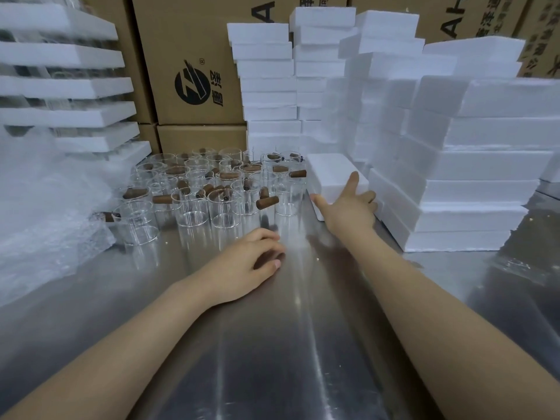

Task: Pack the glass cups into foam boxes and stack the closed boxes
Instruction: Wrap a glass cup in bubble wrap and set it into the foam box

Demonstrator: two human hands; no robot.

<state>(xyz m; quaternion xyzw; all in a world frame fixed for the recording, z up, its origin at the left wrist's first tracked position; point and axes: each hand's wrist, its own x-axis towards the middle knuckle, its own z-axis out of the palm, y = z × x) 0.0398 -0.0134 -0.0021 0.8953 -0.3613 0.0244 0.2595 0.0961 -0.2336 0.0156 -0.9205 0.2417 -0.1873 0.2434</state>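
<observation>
Right hand (348,207) is out on the box (330,168), fingers spread wide, seemingly just touching its near end rather than gripping. Left hand (251,262) rests loosely curled on the tabletop (288,344), holding nothing, with the cups (212,192) just beyond it.

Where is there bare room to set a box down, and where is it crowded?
Free: the steel table nearer than the left hand and glass cups. Crowded: cups back left, bubble wrap far left, foam stacks right, foam box under the right hand.
</observation>
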